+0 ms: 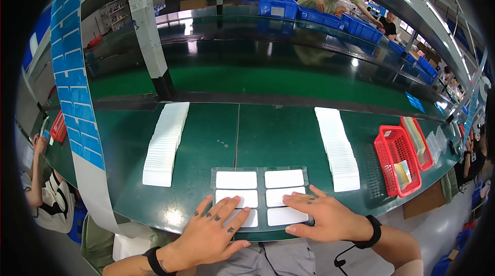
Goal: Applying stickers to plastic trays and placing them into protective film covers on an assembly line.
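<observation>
A thin transparent tray lies at the near edge of the green table, with white rectangular cards set in two columns. My left hand rests palm down over the tray's lower left, its fingers spread and the tips on the middle and lower cards. From the right, my right hand reaches over the other column with stretched fingers touching the middle card. Both hands are open and grip nothing. Beyond the tray, a long fanned row of white cards lies to the left and another fanned row to the right.
Red baskets with yellowish pieces stand at the right. A grey post rises behind the left row. A strip with blue labels hangs at the left. Past the table runs a green conveyor; blue bins and people are beyond it.
</observation>
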`<act>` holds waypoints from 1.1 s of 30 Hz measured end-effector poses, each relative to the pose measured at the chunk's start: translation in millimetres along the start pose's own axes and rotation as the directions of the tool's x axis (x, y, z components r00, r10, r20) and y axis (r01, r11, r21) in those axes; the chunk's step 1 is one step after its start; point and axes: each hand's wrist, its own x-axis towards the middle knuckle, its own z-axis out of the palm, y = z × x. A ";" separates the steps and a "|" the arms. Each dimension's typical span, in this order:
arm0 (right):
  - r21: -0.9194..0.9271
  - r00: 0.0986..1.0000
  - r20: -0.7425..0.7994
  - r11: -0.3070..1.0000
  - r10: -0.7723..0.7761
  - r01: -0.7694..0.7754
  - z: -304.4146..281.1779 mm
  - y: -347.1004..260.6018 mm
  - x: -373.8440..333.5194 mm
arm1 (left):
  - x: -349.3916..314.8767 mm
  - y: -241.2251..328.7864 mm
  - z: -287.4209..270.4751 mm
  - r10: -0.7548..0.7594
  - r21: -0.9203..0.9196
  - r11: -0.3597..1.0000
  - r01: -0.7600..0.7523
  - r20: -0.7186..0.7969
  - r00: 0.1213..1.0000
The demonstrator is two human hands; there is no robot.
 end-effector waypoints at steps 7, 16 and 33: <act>-0.276 0.992 -0.093 0.960 -0.083 0.054 15.8 -12.6 -15.4 | -11.0 6.2 5.1 -0.024 0.013 1.000 0.024 -0.061 0.998; -0.331 0.989 -0.064 0.938 -0.133 0.104 30.4 -23.4 -33.0 | -24.4 33.5 7.9 -0.019 0.022 1.000 0.018 0.021 1.000; 0.095 0.999 -0.034 0.995 -0.015 0.018 -7.7 -16.7 -41.1 | -25.6 -2.1 -1.9 0.156 -0.244 0.956 -0.165 -0.058 0.986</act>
